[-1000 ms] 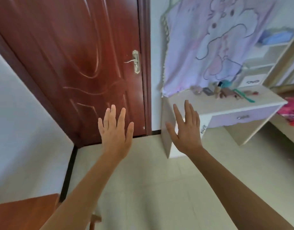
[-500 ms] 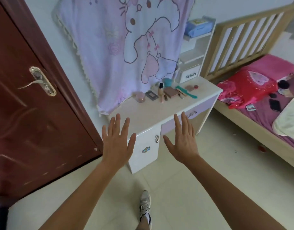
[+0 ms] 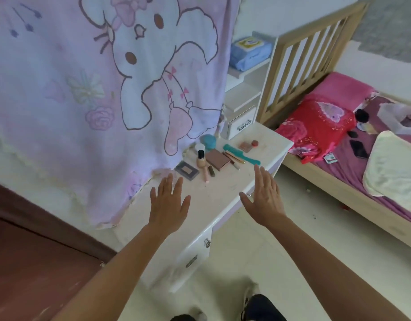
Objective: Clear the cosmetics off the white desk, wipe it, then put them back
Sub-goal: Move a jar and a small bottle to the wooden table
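Note:
The white desk (image 3: 223, 200) stands against the wall with cosmetics grouped at its far end: a grey eyeshadow compact (image 3: 186, 170), a foundation bottle (image 3: 201, 159) with a black cap, a brown palette (image 3: 217, 159), a teal comb (image 3: 241, 154), a teal jar (image 3: 209, 141), a small blush pan (image 3: 245, 145) and a few thin sticks. My left hand (image 3: 168, 203) hovers flat over the near part of the desktop, fingers spread, holding nothing. My right hand (image 3: 263, 196) hangs over the desk's front edge, also spread and holding nothing.
A pink cartoon blanket (image 3: 107, 89) hangs on the wall behind the desk. A small white shelf unit (image 3: 242, 103) with a blue wipes pack (image 3: 249, 53) sits at the desk's far end. A wooden bed (image 3: 353, 158) with red and pink bedding lies right. The brown door (image 3: 26, 262) is left.
The view has swung right and closer to the desk. Both hands, earlier held up in front of the door and desk side, are now over the desktop near the cosmetics.

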A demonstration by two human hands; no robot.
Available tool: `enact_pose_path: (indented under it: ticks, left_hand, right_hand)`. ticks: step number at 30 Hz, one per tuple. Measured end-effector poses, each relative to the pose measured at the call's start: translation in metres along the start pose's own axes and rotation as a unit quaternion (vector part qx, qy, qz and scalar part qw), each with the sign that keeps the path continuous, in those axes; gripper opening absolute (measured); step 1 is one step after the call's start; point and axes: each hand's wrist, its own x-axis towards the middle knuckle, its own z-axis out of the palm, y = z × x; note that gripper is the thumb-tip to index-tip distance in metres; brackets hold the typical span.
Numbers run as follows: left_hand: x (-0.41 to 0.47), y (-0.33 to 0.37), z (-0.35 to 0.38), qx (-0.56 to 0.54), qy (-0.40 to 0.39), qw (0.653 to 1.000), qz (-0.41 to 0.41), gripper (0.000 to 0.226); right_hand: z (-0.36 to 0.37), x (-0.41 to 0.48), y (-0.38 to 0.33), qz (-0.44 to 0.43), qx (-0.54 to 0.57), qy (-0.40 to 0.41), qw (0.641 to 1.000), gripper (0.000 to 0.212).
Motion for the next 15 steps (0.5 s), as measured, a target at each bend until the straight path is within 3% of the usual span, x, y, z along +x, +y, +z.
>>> enact_pose_path:
  ticks: [8, 15]
  left_hand:
    - [0.101, -0.028, 0.057, -0.046, -0.033, 0.991, -0.124, 0.062]
    - [0.184, -0.034, 0.086, -0.092, -0.058, 0.948, -0.299, 0.055]
  right_hand:
    - [0.070, 0.136, -0.006, -0.058, 0.052, -0.080, 0.994, 0.090]
    - [0.127, 0.257, -0.015, -0.142, 0.120, -0.172, 0.967, 0.088]
